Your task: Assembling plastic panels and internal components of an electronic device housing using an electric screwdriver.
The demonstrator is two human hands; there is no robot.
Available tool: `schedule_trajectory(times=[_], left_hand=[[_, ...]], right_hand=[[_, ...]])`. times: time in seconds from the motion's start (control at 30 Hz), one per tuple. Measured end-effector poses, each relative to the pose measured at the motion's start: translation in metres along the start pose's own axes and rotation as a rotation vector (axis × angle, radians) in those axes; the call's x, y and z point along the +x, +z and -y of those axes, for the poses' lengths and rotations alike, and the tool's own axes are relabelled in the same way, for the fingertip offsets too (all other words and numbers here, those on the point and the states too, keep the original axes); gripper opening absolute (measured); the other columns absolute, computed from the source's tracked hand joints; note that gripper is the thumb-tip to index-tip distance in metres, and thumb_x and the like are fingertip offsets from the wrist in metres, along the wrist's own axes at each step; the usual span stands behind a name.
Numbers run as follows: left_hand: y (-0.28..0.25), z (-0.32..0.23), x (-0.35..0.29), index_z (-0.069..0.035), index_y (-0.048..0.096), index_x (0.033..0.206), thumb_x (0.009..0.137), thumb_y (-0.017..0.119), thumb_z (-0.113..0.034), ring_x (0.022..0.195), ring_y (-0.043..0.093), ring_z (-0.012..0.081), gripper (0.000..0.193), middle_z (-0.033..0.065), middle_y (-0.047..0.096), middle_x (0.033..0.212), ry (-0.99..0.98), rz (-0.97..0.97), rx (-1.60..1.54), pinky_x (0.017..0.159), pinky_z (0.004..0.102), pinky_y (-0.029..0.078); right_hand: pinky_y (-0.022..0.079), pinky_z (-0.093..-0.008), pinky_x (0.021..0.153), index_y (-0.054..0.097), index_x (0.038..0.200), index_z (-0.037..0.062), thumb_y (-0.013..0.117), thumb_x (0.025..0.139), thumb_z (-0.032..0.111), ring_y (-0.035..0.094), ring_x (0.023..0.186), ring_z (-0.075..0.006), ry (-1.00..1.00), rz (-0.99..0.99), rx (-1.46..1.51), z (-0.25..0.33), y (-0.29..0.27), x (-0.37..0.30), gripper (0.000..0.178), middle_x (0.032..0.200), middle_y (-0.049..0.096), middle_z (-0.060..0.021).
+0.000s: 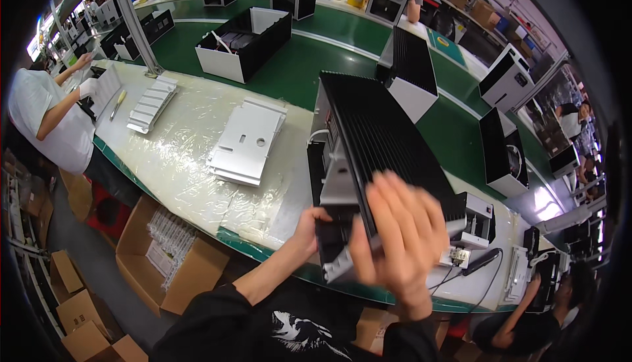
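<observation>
In front of me a black ribbed cover [388,131] stands tilted over an open case [316,171] with a silvery inner plate [338,181]. Closed round the case's near left edge, my left hand [304,235] has its thumb inside the opening. My right hand [403,240], slightly blurred, grips the cover's near end, thumb over its left edge and fingers along the ribs. A white wire [318,134] shows at the case's far left side. To the left, a stack of silvery metal plates [247,141] rests on the plastic-covered bench.
Another finned metal part [153,104] and a yellow-handled screwdriver [118,105] lie further left. Beyond runs a green conveyor [283,72] carrying black-and-white cases [220,66]. Cables and a black tool [482,261] sit at right. A cardboard box [141,266] stands below; co-workers [56,112] flank the bench.
</observation>
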State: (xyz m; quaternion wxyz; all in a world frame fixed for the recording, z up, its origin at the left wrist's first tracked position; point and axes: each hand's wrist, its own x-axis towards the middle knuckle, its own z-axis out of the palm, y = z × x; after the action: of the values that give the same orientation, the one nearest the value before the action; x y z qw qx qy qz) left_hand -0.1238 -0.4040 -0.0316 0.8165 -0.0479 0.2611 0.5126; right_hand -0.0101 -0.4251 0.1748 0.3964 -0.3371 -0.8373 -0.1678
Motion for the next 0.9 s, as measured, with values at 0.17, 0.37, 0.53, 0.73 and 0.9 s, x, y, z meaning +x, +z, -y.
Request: schedule_trajectory(times=[0.17, 0.37, 0.53, 0.73, 0.9], left_hand=[[0.100, -0.045, 0.032, -0.002, 0.057, 0.099, 0.078, 0.042, -0.020, 0.081, 0.063, 0.0237, 0.031, 0.0097, 0.064, 0.089, 0.225, 0.180, 0.158, 0.077, 0.0353, 0.053], [0.146, -0.115, 0.197, -0.002, 0.054, 0.111, 0.087, 0.032, -0.028, 0.100, 0.057, 0.0352, 0.042, 0.0167, 0.059, 0.108, 0.293, 0.515, -0.172, 0.089, 0.0474, 0.048], [0.200, -0.179, 0.234, -0.002, 0.047, 0.123, 0.094, 0.036, -0.028, 0.119, 0.045, 0.0369, 0.040, 0.0198, 0.045, 0.130, 0.253, 0.381, -0.337, 0.097, 0.0538, 0.041], [0.200, -0.166, 0.274, 0.001, 0.046, 0.122, 0.086, 0.046, -0.029, 0.112, 0.049, 0.0371, 0.046, 0.0200, 0.047, 0.125, 0.365, 0.413, -0.033, 0.097, 0.0506, 0.042], [0.175, -0.136, 0.274, 0.000, 0.037, 0.127, 0.086, 0.045, -0.030, 0.111, 0.051, 0.0351, 0.052, 0.0240, 0.044, 0.127, 0.304, 0.144, 0.024, 0.093, 0.0487, 0.047]], right_hand=[[0.046, -0.0359, 0.079, 0.064, 0.089, 0.0031, 0.065, 0.075, 0.020, 0.062, 0.080, -0.0265, -0.114, 0.068, -0.132, -0.074, 0.073, 0.122, 0.022, 0.090, 0.066, -0.0123], [0.036, -0.0411, 0.099, 0.060, 0.108, 0.0043, 0.062, 0.081, 0.024, 0.054, 0.112, -0.0276, -0.193, -0.173, 0.027, -0.083, 0.141, 0.149, 0.034, 0.113, 0.061, -0.0130], [0.044, -0.0390, 0.087, 0.062, 0.097, 0.0032, 0.066, 0.072, 0.014, 0.059, 0.097, -0.0307, 0.011, -0.217, -0.118, -0.147, 0.129, 0.099, 0.027, 0.102, 0.063, -0.0135], [0.040, -0.0402, 0.097, 0.052, 0.116, -0.0060, 0.062, 0.075, 0.048, 0.052, 0.110, -0.0376, 0.631, 0.208, -0.422, -0.285, 0.149, 0.039, 0.068, 0.118, 0.054, -0.0250], [0.037, -0.0455, 0.099, 0.041, 0.128, -0.0065, 0.062, 0.069, 0.060, 0.045, 0.119, -0.0415, 0.841, 0.470, -0.547, -0.308, 0.171, 0.024, 0.091, 0.127, 0.045, -0.0307]])
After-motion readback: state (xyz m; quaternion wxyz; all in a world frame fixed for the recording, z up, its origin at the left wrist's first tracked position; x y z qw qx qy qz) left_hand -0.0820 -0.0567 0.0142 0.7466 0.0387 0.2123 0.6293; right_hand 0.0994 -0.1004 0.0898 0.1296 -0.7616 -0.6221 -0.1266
